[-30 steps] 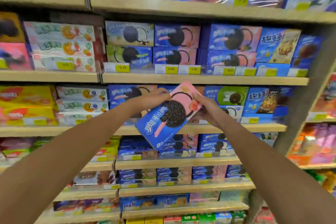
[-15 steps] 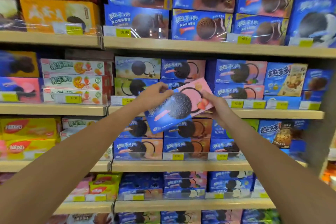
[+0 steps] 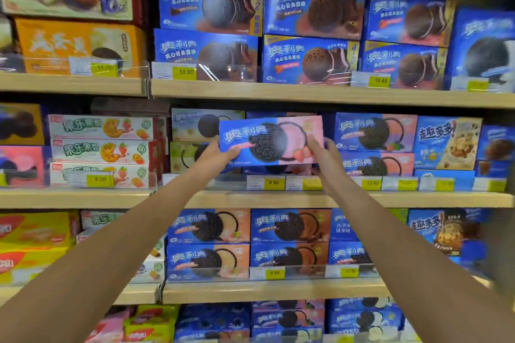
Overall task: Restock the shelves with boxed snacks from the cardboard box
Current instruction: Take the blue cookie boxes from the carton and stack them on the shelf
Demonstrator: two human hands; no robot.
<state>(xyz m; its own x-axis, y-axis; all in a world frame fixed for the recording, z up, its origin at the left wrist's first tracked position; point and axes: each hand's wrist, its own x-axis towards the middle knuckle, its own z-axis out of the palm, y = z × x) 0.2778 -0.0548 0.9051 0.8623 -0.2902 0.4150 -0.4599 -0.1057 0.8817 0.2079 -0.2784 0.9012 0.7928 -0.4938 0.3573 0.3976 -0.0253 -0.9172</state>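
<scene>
The cookie box (image 3: 271,140), level, is gripped at its lower corners by left hand (image 3: 216,154) and right hand (image 3: 323,154) before the stocked shelf (image 3: 418,199).

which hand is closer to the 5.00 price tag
Left. Left hand grips the blue end of the cookie box, toward the 5.00 price tag; right hand holds its pink end.
</scene>
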